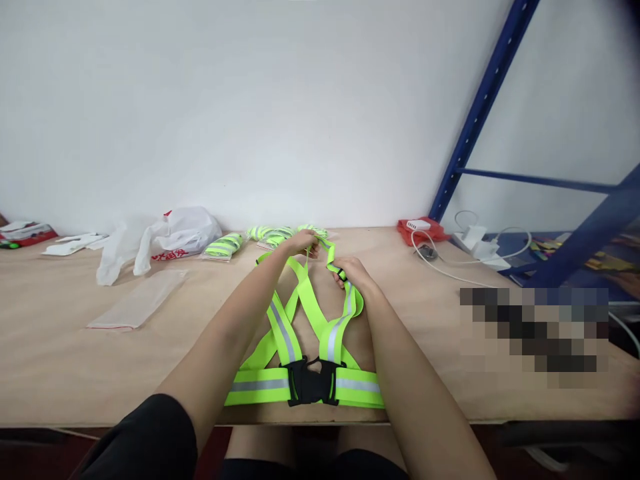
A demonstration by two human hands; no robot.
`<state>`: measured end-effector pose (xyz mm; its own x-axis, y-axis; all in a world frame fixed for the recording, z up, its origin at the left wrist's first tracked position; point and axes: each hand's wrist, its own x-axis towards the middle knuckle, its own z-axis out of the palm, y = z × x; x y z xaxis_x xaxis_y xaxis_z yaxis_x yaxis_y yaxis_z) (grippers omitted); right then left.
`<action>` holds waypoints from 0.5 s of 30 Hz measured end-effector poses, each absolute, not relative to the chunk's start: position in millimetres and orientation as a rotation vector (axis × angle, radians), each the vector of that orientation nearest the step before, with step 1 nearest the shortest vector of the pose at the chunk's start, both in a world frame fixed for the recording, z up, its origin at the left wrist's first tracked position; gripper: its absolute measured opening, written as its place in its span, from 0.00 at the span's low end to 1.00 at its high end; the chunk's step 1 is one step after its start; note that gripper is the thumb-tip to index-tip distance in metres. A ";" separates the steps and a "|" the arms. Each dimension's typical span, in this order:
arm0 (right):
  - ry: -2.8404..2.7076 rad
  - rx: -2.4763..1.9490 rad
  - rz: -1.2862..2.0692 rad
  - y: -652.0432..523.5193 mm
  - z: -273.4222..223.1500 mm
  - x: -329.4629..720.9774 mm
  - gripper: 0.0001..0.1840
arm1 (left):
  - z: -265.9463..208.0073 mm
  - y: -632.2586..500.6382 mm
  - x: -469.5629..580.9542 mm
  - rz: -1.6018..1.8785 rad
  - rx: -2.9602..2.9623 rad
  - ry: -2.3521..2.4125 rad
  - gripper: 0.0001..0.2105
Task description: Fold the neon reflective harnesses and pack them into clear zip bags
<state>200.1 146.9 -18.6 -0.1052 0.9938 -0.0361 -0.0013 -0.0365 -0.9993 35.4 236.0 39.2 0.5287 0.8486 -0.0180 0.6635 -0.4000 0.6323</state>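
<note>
A neon yellow reflective harness vest (310, 300) with silver stripes lies spread on the table before me. Its black buckle (313, 382) is fastened at the waist strap, close to the table's front edge. At the far end of the vest, my left hand (305, 241) has its fingers closed on a shoulder strap. My right hand (351, 270) grips the right shoulder strap beside a small black slider (342, 274). Part of each hand's fingers is hidden behind the straps and the hands themselves.
Packed neon strap bundles (223, 246) lie along the wall, beside a white plastic bag (187, 230). A flat clear bag (140, 300) rests to the left. At right are a red pouch (430, 230), a white charger with cables (418, 225) and a blue rack post (475, 127).
</note>
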 end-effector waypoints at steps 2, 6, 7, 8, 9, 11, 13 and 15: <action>-1.229 -1.203 1.328 149.5 -19.8 199.7 0.11 | 46.3 240.0 21.4 0.382 2.124 1.159 0.11; -1.180 -1.237 1.338 151.2 -20.8 197.3 0.10 | 58.2 242.4 -7.2 0.312 1.856 1.033 0.22; -1.174 -1.241 1.338 150.9 -20.7 196.5 0.09 | 60.0 242.9 -12.2 0.287 1.752 1.017 0.24; -1.170 -1.243 1.338 150.4 -20.3 195.7 0.09 | 61.4 243.6 -16.0 0.252 1.662 1.016 0.26; -1.167 -1.245 1.339 149.9 -19.8 195.0 0.09 | 62.6 244.5 -18.7 0.206 1.606 1.031 0.26; -1.163 -1.254 1.341 148.7 -18.3 194.0 0.10 | 65.5 246.6 -21.7 0.097 1.620 1.074 0.23; -1.157 -1.270 1.343 147.5 -16.3 193.7 0.10 | 69.1 248.8 -22.8 0.040 1.693 1.078 0.18; -1.149 -1.284 1.341 146.0 -13.9 193.9 0.11 | 72.2 250.7 -23.7 0.063 1.754 1.047 0.15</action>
<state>193.9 146.0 -13.9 -0.0306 0.9899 -0.1385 -0.0150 -0.1391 -0.9902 -23.7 250.7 72.2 0.6170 0.6671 -0.4175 0.6124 -0.0738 0.7871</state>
